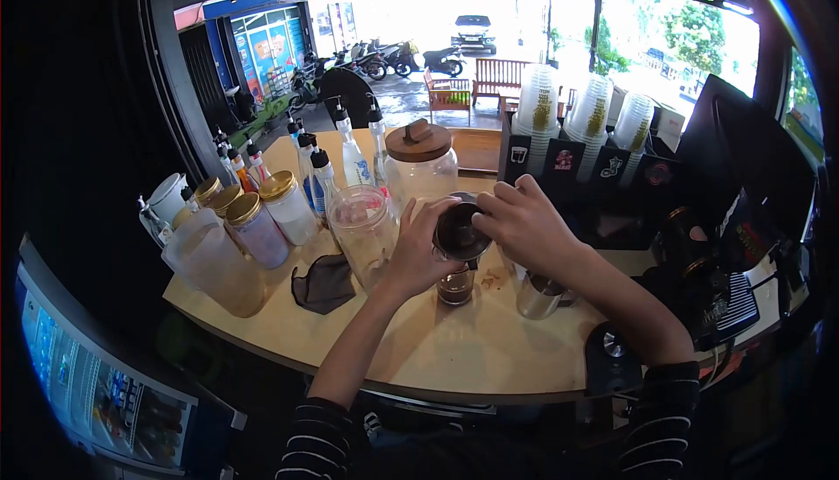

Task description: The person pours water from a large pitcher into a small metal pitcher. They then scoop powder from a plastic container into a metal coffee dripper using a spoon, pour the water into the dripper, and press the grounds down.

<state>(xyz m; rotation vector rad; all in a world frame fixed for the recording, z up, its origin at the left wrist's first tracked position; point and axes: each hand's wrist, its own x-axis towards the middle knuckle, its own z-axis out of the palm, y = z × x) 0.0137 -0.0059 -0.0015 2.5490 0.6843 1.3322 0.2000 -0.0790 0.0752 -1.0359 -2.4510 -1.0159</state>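
My left hand point(418, 248) is wrapped round a dark, round-mouthed cup point(461, 231), whose open mouth is turned up toward me. My right hand point(531, 222) is closed at the cup's right rim, its fingertips bent over the edge; whether they pinch something thin there I cannot make out. Just below the cup, a small glass point(455, 289) with dark liquid in its bottom stands on the wooden counter point(472, 349). A steel pitcher point(538, 296) stands under my right forearm. Left of my left hand is a large clear jar point(363, 231).
Gold-lidded jars point(288, 207), a cloudy plastic jug point(214, 262) and several pump bottles point(350, 148) crowd the left. A dark cloth point(323, 284) lies nearby. Behind stands a wooden-lidded jar point(421, 165). Stacked plastic cups point(587, 117) and a black machine point(682, 244) are at right.
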